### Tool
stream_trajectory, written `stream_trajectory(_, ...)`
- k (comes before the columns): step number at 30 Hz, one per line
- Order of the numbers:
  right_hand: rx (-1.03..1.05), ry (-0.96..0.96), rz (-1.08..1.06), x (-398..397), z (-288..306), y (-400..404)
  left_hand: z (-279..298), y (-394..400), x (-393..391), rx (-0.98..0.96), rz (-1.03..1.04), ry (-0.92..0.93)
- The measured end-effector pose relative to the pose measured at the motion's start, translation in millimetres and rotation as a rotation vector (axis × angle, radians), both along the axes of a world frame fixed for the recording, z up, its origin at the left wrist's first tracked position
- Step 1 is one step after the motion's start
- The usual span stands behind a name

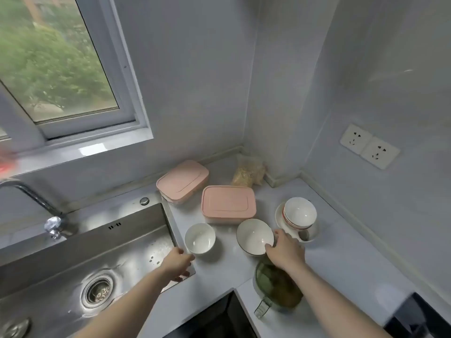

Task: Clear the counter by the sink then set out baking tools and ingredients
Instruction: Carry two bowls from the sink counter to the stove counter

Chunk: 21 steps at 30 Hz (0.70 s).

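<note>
On the pale counter [341,259] right of the sink stand a small white bowl [200,238] and a wider dark-rimmed white bowl [253,236]. My right hand [285,251] grips the right rim of the dark-rimmed bowl. My left hand [177,262] hovers over the sink's right edge, just below the small bowl, fingers apart and holding nothing. Behind them lie two pink-lidded boxes [183,181] [228,203]. Stacked white bowls [299,212] sit on a plate at the right. A green lidded jug [275,286] stands under my right forearm.
The steel sink [85,252] with drain and faucet [29,193] fills the left. A clear bag of yellowish grains [247,173] leans in the wall corner. Two wall sockets [369,146] sit on the right wall. A dark object [412,315] lies at bottom right.
</note>
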State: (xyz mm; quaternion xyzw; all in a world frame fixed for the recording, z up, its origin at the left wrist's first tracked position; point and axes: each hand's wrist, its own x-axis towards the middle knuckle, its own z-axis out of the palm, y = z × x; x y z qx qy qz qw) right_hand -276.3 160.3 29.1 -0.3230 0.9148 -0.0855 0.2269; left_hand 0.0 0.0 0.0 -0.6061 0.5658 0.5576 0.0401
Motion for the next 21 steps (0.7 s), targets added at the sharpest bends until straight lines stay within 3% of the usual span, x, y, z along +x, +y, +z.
stream_trajectory(10, 0.281, -0.071, 0.038, -35, -27, -40, -10, -22, -28, 0.026, 0.001, -0.102)
stream_trajectory(21, 0.25, -0.221, -0.016, -53, -55, -50, -31, -25, -45, 0.063, 0.148, -0.104)
